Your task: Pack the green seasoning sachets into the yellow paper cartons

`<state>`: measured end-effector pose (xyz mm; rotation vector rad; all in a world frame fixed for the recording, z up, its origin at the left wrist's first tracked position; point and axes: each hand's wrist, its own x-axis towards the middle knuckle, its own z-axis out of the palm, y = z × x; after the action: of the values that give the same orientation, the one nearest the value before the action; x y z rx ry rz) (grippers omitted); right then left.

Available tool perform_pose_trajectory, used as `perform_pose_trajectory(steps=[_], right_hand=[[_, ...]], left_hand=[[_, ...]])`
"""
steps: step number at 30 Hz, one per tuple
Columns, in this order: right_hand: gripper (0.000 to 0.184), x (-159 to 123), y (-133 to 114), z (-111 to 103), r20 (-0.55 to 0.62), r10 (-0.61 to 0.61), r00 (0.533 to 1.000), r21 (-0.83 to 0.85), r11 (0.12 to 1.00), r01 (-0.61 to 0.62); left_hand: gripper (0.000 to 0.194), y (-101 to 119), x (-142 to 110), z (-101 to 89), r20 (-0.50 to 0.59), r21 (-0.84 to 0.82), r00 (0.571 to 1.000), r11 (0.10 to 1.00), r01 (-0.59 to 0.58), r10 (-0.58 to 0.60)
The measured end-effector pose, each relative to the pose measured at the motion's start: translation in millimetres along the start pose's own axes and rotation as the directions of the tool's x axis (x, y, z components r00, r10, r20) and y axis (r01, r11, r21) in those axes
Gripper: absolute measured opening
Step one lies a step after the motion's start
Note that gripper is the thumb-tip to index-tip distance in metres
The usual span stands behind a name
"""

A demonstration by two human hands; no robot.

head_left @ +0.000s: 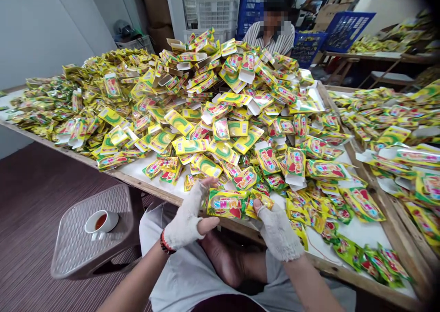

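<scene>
In front of me, my left hand (187, 218), in a white fingerless glove, holds a small yellow and green candy box (227, 204) at its left end. The fingers reach behind the box, and the thumb stands away from it. My right hand (280, 232), gloved the same way, pinches a small yellow candy sachet (256, 197) at the right end of the box. How far the sachet sits inside the box is hidden. Loose candy sachets (309, 211) lie on the table right of my hands. A large heap of candy boxes (209, 131) rises just beyond.
A wooden rim (151, 190) edges the white table. Left of my legs, a plastic stool (79, 238) bears a cup (115, 220) of brown drink. Across the heap sits a person in a striped shirt (252, 33). A wooden divider (371, 188) separates more packets at right.
</scene>
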<state>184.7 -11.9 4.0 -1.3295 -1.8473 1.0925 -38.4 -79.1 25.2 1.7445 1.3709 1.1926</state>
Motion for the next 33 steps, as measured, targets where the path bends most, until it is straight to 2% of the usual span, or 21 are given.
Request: perform_pose_trajectory(steps=[1, 3, 4, 6, 8, 10, 17, 20, 24, 27, 29, 33], right_hand=[[0.034, -1, -1, 1, -0.010, 0.036, 0.999, 0.000, 0.999, -0.036], [0.038, -2, -5, 4, 0.001, 0.090, 0.996, 0.040, 0.995, -0.090], [0.040, -3, -6, 6, 0.006, 0.098, 0.995, 0.057, 0.994, -0.098], [0.044, -3, -6, 9, -0.046, 0.078, 0.996, 0.037, 0.996, -0.076], [0.046, -4, -3, 10, -0.181, 0.035, 0.983, -0.046, 0.998, -0.044], [0.047, -4, 1, 8, -0.269, 0.000, 0.963, -0.128, 0.991, -0.036], [0.038, -4, 3, -3, -0.275, -0.025, 0.961, -0.232, 0.972, -0.041], [0.038, -3, 2, -5, -0.183, -0.109, 0.977, -0.317, 0.947, 0.046], [0.025, 1, -8, -8, 0.073, -0.141, 0.987, -0.436, 0.886, 0.159], [0.018, 6, -16, -9, 0.138, -0.163, 0.977, -0.443, 0.872, 0.208], [0.020, 10, -17, -9, 0.092, -0.146, 0.985, -0.405, 0.898, 0.171], [0.029, 13, -7, -6, -0.114, -0.062, 0.992, -0.339, 0.941, 0.020]], left_hand=[[0.088, 1, 1, 0.8, -0.017, 0.165, 0.999, 0.986, -0.035, 0.038], [0.091, 5, 5, 6.4, 0.033, 0.482, 0.998, 0.874, -0.068, 0.060], [0.086, 7, 6, 11.4, 0.083, 0.588, 0.996, 0.805, -0.071, 0.027], [0.070, 7, 9, 23.3, 0.137, 0.696, 0.988, 0.717, -0.043, -0.073], [0.063, 3, 9, 33.5, 0.118, 0.723, 0.984, 0.691, 0.008, -0.134], [0.064, -1, 7, 38.6, 0.090, 0.726, 0.983, 0.686, 0.046, -0.162], [0.067, 0, 8, 29.4, 0.145, 0.773, 0.977, 0.634, -0.012, -0.158], [0.067, 4, 9, 27.9, 0.177, 0.784, 0.973, 0.619, -0.047, -0.151], [0.069, 5, 8, 32.3, 0.205, 0.780, 0.969, 0.621, -0.078, -0.136], [0.070, 4, 6, 35.8, 0.226, 0.774, 0.967, 0.624, -0.103, -0.121], [0.071, 3, 6, 36.7, 0.222, 0.773, 0.968, 0.626, -0.103, -0.115], [0.072, 3, 6, 39.2, 0.190, 0.761, 0.974, 0.645, -0.067, -0.123]])
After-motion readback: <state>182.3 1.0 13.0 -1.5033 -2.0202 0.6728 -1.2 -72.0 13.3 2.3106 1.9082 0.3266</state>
